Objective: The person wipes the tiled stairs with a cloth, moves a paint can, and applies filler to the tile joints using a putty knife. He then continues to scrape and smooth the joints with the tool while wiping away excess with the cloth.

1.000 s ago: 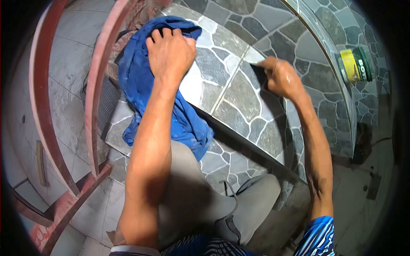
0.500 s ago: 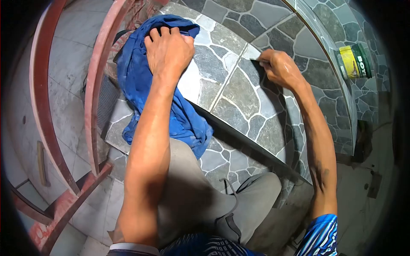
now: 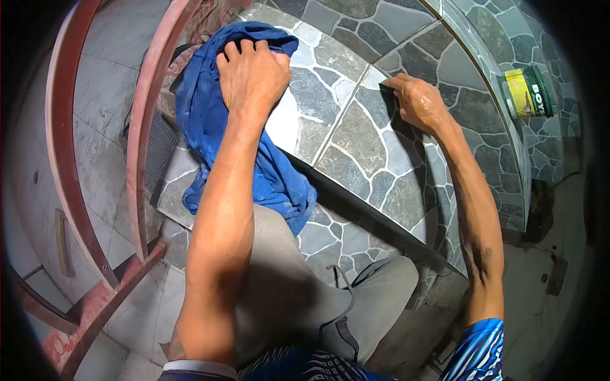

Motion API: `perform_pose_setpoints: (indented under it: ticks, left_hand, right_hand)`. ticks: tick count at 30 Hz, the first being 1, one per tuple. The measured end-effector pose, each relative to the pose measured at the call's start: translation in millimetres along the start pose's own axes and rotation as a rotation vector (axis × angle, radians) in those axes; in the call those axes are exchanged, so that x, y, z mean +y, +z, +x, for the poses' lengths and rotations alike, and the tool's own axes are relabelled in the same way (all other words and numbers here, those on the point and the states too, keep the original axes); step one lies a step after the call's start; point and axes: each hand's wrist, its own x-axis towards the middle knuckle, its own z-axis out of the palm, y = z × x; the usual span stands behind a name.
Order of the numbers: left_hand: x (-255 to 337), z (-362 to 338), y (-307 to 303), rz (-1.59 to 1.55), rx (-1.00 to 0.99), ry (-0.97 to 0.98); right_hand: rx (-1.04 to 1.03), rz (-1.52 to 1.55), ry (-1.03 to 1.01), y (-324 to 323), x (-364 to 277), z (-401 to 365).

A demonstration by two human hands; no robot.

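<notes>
A crumpled blue cloth (image 3: 202, 101) lies over the left end of a stone-patterned tiled step (image 3: 352, 143). My left hand (image 3: 254, 75) presses down on it, fingers bent into its folds near the top. To the right, my right hand (image 3: 418, 101) is closed with thumb and fingers together, fingertips low at the tile where the step meets the riser. A dark edge shows at those fingertips, but I cannot tell what is pinched there. The back of this hand looks wet.
Red curved metal railing bars (image 3: 143, 133) rise on the left. A green and yellow tub (image 3: 528, 93) stands at the right on another tiled surface. My bent knee (image 3: 387, 286) is below the step's dark front edge (image 3: 375, 219). Behind the cloth lies a grey mesh item (image 3: 159, 152).
My right hand has shifted very slightly and turned at the wrist, its fingers reaching a bit lower to the tile. My left hand stays almost still on the cloth.
</notes>
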Motion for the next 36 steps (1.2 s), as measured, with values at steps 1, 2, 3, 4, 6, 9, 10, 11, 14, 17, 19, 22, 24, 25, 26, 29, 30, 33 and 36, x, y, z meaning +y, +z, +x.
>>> perform_pose_setpoints:
  ticks: [1,2,3,4,6,9,10,11,14,17,19,22,24,25,26,29,30,33,36]
  left_hand:
    - [0.7,1.1,0.5,-0.001,-0.006,0.000]
    - [0.4,0.4,1.7,0.002,-0.014,-0.005]
    - [-0.9,-0.7,2.8,0.006,-0.025,-0.012]
    - [-1.7,-1.2,4.8,0.009,0.010,-0.001]
    - [-0.7,-5.3,5.9,0.000,0.007,0.011]
    - [-1.9,1.1,3.8,0.017,0.016,0.005]
    - [-2.7,1.6,4.1,0.024,0.029,0.006]
    - [-1.5,-1.3,4.7,0.026,0.033,0.010]
    - [-0.5,-0.2,4.2,-0.001,0.004,0.010]
    - [-3.0,1.2,-1.6,0.003,-0.037,-0.016]
    - [-0.5,-1.0,0.8,-0.001,-0.037,-0.003]
    - [2.7,1.2,1.0,0.014,-0.053,-0.020]
    - [-3.2,-1.9,1.9,0.034,-0.065,-0.029]
    - [-3.5,-5.1,4.3,0.035,-0.063,-0.020]
    - [-2.3,-3.7,6.0,0.034,-0.049,-0.008]
    - [-0.5,1.5,4.0,0.028,-0.014,-0.009]
    - [-0.4,1.5,2.7,0.029,-0.012,-0.010]
    - [2.4,-4.0,3.9,0.021,-0.043,-0.013]
    - [-0.4,-0.6,5.1,0.022,0.003,-0.001]
  right_hand:
    - [-0.009,-0.012,0.004,-1.2,-4.1,1.5]
    - [0.011,-0.005,-0.030,-2.0,-7.2,1.3]
    - [0.026,0.005,-0.065,-2.2,-9.9,-1.2]
    - [0.036,0.015,-0.097,-1.3,-10.0,-4.7]
    - [-0.036,0.026,0.060,1.3,7.0,-1.3]
    - [0.014,0.027,-0.062,3.2,1.9,-3.9]
    - [-0.029,0.036,-0.027,-7.6,-14.2,-6.0]
    - [-0.025,0.037,-0.004,-2.3,-8.2,-3.7]
    - [-0.056,0.018,0.088,0.0,6.4,-2.3]
    - [0.034,0.021,-0.072,3.0,-11.2,-9.6]
    - [0.037,0.027,0.030,9.1,4.5,-5.2]
    - [0.008,-0.013,-0.042,3.4,-25.6,-7.6]
    - [0.024,-0.021,-0.118,5.8,-41.7,-11.3]
    - [0.023,0.002,-0.083,9.0,-38.6,-11.5]
    - [0.031,0.017,-0.046,9.5,-30.4,-4.5]
    - [0.018,-0.032,-0.090,2.3,-35.3,-0.6]
    - [0.003,-0.057,-0.126,-1.4,-46.6,-7.0]
    - [-0.040,-0.043,-0.065,-0.9,-42.3,-4.3]
    - [-0.010,-0.113,-0.071,2.4,-37.0,3.5]
